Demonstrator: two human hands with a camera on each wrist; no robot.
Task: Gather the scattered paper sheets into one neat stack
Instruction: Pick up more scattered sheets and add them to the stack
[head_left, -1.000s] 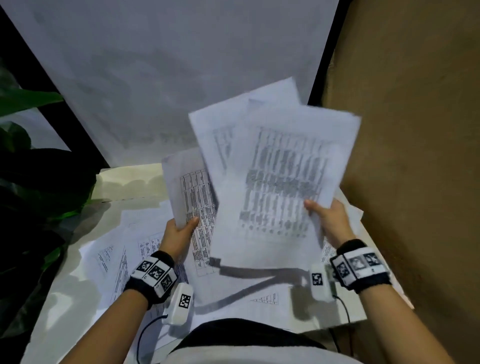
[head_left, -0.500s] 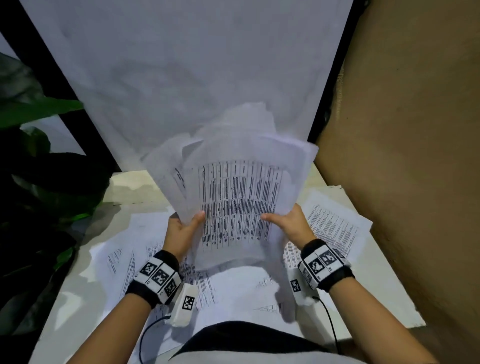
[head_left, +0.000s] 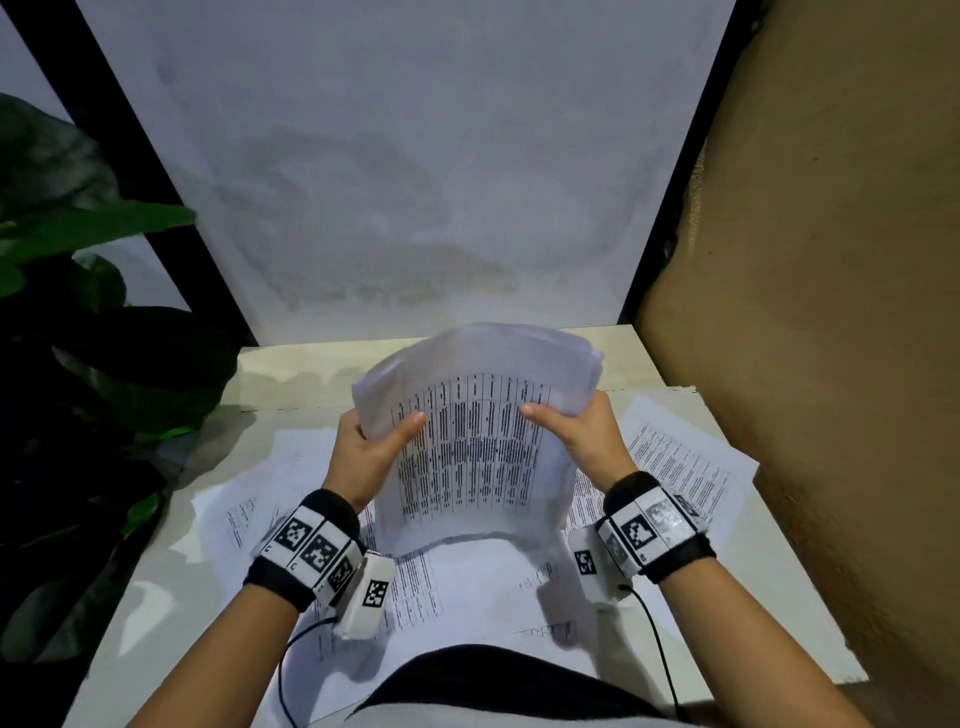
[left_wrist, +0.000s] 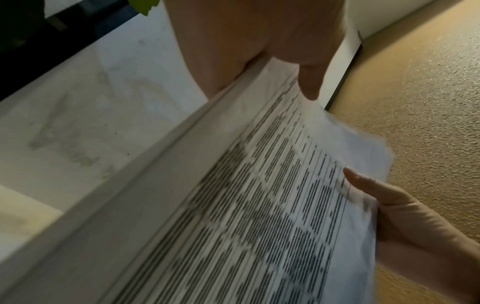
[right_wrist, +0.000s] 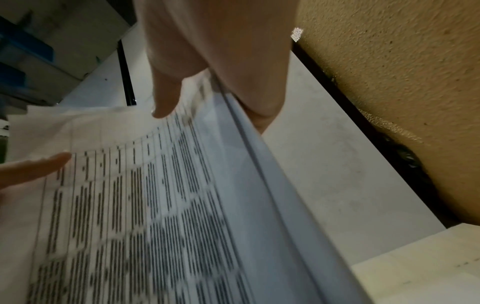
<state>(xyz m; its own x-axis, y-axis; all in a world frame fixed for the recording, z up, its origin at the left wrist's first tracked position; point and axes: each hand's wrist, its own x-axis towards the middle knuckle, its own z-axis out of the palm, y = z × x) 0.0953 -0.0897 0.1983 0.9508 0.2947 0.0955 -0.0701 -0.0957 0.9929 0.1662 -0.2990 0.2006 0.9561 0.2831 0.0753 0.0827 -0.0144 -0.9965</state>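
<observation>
I hold a bundle of printed paper sheets (head_left: 475, 447) upright above the table, its top curling away from me. My left hand (head_left: 363, 447) grips its left edge, thumb on the front. On the opposite edge my right hand (head_left: 582, 436) grips the same way. The left wrist view shows the bundle (left_wrist: 259, 205) edge-on under my left hand (left_wrist: 259, 51), with the right hand (left_wrist: 405, 218) across it. In the right wrist view the bundle (right_wrist: 155, 205) runs beneath my right hand (right_wrist: 221, 61). More loose sheets (head_left: 675, 457) lie scattered on the table (head_left: 166, 571), left (head_left: 244, 519) and near me (head_left: 493, 582).
A white wall panel (head_left: 405, 182) with black frame bars stands behind the table. A brown textured wall (head_left: 831, 312) closes the right side. Dark green plant leaves (head_left: 78, 338) crowd the left edge. A cable (head_left: 660, 649) hangs from my right wrist.
The fanned sheets have been drawn together into one bundle. Both hands moved inward and lower, and the bundle now stands closer to the table with its top bent back.
</observation>
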